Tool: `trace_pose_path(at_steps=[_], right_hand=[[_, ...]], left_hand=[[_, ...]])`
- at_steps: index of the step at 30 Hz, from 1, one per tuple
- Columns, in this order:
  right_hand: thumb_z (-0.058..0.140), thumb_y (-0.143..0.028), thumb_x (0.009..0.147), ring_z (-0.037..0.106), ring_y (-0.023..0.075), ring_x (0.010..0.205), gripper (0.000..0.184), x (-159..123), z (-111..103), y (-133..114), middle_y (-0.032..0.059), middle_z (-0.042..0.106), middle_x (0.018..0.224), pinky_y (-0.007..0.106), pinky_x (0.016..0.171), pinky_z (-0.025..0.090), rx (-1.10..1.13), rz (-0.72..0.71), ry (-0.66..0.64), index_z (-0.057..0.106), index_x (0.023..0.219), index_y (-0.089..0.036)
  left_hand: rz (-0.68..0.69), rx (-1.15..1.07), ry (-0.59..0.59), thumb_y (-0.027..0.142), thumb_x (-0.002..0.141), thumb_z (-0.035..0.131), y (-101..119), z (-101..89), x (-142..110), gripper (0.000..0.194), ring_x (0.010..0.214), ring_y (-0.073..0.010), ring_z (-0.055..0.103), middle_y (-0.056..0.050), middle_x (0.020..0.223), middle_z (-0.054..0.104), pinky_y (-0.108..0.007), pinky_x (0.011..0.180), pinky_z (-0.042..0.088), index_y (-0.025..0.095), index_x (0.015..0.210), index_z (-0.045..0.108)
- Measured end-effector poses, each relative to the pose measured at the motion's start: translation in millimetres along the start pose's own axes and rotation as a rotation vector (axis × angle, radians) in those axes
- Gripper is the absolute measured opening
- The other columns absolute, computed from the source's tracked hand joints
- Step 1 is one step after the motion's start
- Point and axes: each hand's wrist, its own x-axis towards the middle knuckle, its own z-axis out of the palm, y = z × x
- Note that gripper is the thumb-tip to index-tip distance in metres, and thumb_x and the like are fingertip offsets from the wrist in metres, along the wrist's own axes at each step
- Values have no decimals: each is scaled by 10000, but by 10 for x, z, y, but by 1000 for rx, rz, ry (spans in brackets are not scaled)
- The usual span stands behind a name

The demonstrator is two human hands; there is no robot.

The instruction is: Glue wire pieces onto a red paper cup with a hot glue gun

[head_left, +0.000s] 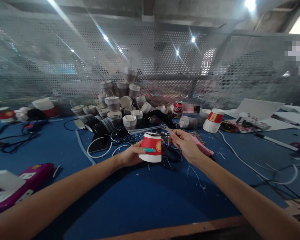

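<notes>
My left hand (131, 155) is closed around a red and white paper cup (152, 146) with a gold round emblem. The cup is upside down, its wide rim facing down, and a teal fingernail lies across its side. A thin dark strand runs along the cup's upturned base. To the right of the cup, my right hand (183, 143) pinches with thumb and forefinger. Something narrow and pale seems to be at its fingertips, too small to name. Behind both hands lies a tangle of cords (125, 138).
Many wrapped cups with loop handles (112, 104) are piled at the back. A red drink can (178, 109) and stacked paper cups (213, 120) stand right of them. A pink tool (202, 145) lies beside my right hand, a purple device (27, 183) at left. White cable (240, 160) crosses the blue tabletop.
</notes>
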Motion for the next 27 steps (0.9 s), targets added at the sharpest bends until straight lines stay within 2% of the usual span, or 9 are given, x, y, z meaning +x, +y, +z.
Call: trace_pose_path(at_steps=[4,11,27], right_hand=[[614,-455,722,255,42,387,301,-7,-1,2,-79,385,456,211,391,164,-22,-17,-9,537,622,-182],[613,-480,716,280,44,394,326,-17,7,-4,-75,388,457,210,392,190,-60,-47,-12,524,614,-184],[585,-476,745,278,45,388,321,-21,51,69,-82,379,464,212,386,184,-49,-30,-44,496,635,-188]], left_hand=[[-19,-4,25,193,587,706,-6,-27,-4,520,873,-242,628,-116,957,676,-395,858,410,108,1077,556],[-19,36,-10,191,551,743,1,31,7,524,816,-210,631,-103,921,684,-312,748,445,102,1045,589],[-33,32,-5,189,528,777,-20,24,20,564,779,-175,634,-77,905,678,-285,726,458,123,1050,577]])
